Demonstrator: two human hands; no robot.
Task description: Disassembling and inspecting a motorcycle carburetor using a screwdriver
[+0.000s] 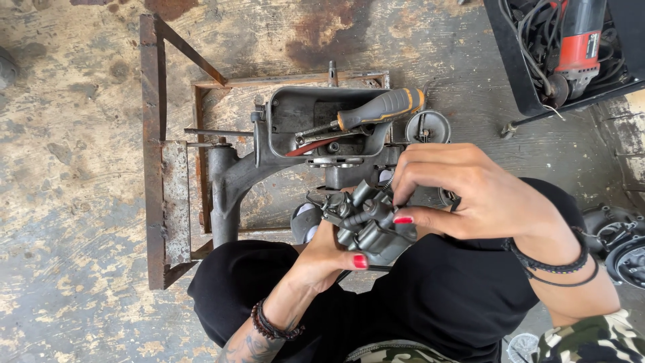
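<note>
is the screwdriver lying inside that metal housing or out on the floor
Inside. The screwdriver lies across the open top of the grey metal housing, handle resting on its right rim, shaft angled down into the cavity; no hand touches it.

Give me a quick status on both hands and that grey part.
Left hand grips grey metal assembly from below. Right hand pinches its top. Screwdriver lies in the open machine housing behind; nothing blocking.

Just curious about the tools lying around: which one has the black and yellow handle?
The screwdriver lying inside the grey metal housing ahead of the hands. The other tool, a power tool in the black crate, is red.
</note>
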